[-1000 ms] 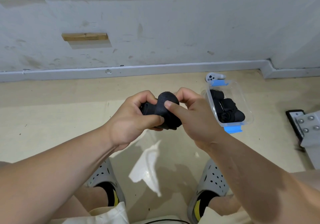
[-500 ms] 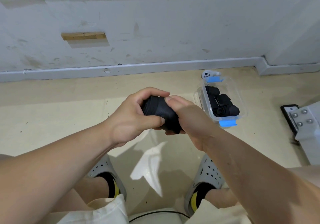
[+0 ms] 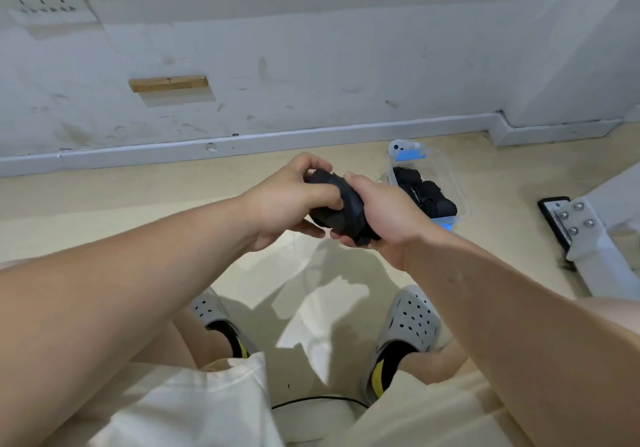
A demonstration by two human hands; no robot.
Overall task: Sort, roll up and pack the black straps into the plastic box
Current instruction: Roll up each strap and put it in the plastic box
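While you hold the black strap bundle (image 3: 332,204) in the air just left of the plastic box (image 3: 456,173), clamp the turns with your left hand (image 3: 285,200), curled round its far end. Wind snugly with your right hand (image 3: 386,219), which is wrapped round the near end. Its long axis slants from far-left to near-right, with a ragged end poking out below your right palm.

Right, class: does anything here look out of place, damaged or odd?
Nothing spilled or broken. The left hand and right hand grip the strap roll; more rolls sit in the plastic box. Odd: a bare wooden block in the scuffed wall, and a white gadget at the box's far end.
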